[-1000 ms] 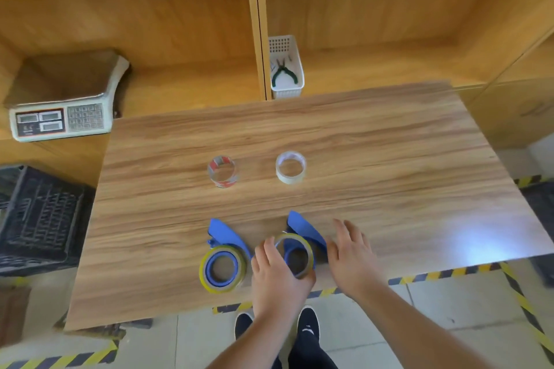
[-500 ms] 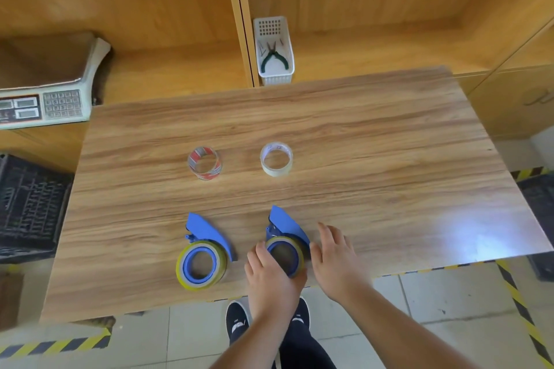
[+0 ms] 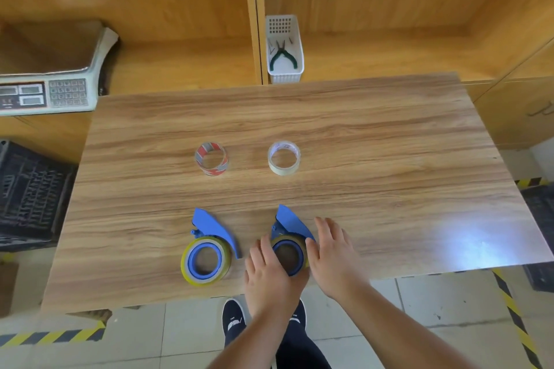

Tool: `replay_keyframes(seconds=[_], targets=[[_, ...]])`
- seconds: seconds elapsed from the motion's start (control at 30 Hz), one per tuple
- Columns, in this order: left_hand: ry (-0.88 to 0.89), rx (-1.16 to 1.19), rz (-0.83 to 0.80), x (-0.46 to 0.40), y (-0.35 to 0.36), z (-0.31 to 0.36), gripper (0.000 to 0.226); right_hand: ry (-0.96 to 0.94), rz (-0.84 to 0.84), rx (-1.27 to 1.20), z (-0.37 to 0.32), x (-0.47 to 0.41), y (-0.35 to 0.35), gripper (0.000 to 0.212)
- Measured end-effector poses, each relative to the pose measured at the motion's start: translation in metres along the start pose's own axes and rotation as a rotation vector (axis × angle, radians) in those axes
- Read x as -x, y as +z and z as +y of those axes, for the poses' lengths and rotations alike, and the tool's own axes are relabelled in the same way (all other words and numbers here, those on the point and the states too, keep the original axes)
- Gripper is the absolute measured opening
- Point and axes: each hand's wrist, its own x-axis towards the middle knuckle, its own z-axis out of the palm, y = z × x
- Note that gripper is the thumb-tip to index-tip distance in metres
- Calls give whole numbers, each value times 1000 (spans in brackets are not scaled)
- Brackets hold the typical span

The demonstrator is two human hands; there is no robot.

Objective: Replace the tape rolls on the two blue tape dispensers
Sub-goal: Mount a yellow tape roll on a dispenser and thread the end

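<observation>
Two blue tape dispensers lie flat near the table's front edge, each carrying a yellowish tape roll. The left dispenser (image 3: 207,252) lies untouched. My left hand (image 3: 269,275) cups the left and near side of the right dispenser (image 3: 289,237), fingers against its roll. My right hand (image 3: 332,255) rests flat against the same dispenser's right side, fingers together and pointing away from me. Farther back stand two spare rolls: a clear roll with red and white print (image 3: 211,158) on the left and a pale clear roll (image 3: 284,157) on the right.
The wooden table (image 3: 389,174) has a white basket (image 3: 284,49) with green-handled pliers behind its far edge. A weighing scale (image 3: 51,81) sits on the shelf at left, a black crate (image 3: 30,195) lower left. Glare marks the table's right front.
The view has shifted slightly. Both hands have closed in around the right dispenser; the right hand now touches its side. The dispensers and spare rolls stay where they were.
</observation>
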Motion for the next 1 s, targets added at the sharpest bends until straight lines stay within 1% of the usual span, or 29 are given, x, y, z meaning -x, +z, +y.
replay_keyframes(seconds=[0.13,0.23,0.3,0.37,0.5,0.6,0.7,0.83,0.93,1.0], targets=[[150,-62,36,1,-29,-25,98,-99,73,-21,-32,-3,4,56],[185,-108,69,-5,-52,-59,93,-174,67,-39,-62,-7,10,59],[130,-116,89,-13,-71,-86,96,-187,37,-36,-82,-9,17,63],[39,-140,58,-21,-89,-109,99,-186,-15,-54,-102,-10,27,66],[-55,-132,22,-39,-115,-142,99,-176,-105,-77,-132,-10,50,72],[-107,-87,-20,-50,-120,-157,99,-128,-168,-49,-148,-11,67,76],[-156,15,-62,-59,-117,-166,96,-73,-217,-27,-159,-15,82,79],[-200,155,-188,-72,-109,-170,84,30,-251,-39,-163,-20,96,84],[-223,200,-263,-81,-105,-168,65,82,-272,-45,-163,-24,103,83],[-244,224,-298,-85,-104,-165,57,103,-282,-49,-162,-25,105,81]])
